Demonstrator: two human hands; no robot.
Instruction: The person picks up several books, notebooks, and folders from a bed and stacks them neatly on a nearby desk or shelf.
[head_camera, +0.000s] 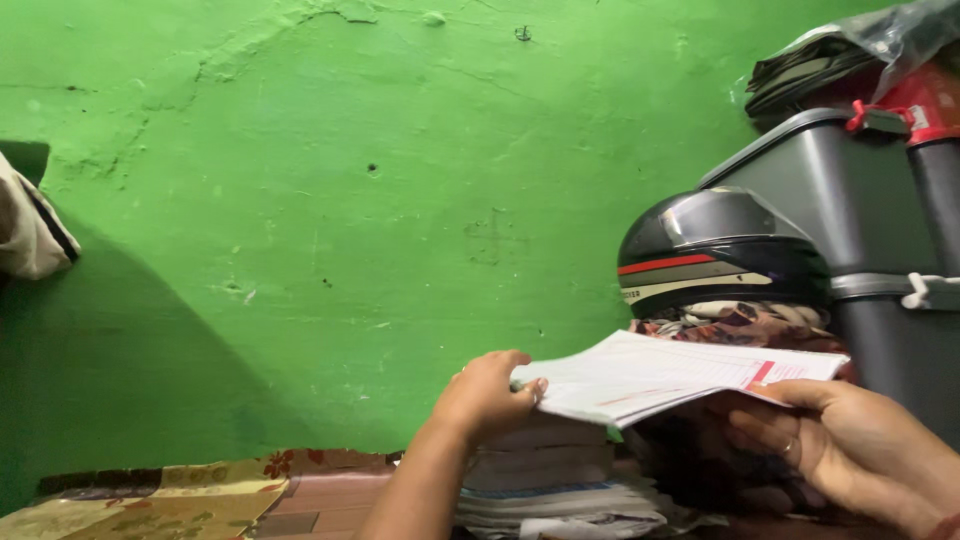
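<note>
A white booklet of printed pages with red markings (660, 378) is held flat in the air between both hands, in front of a green wall. My left hand (487, 398) grips its left edge, thumb on top. My right hand (850, 445) supports its right side from beneath, fingers curled under the pages, a ring on one finger. Just below the booklet lies a stack of books and papers (548, 480).
A dark motorcycle helmet with red and white stripes (720, 250) sits on patterned cloth (745, 325) at right. Behind it stands a grey plastic bin (850, 190) with bagged items on top. A floral bedcover (160, 500) lies lower left. Pale fabric (30, 235) hangs at the left edge.
</note>
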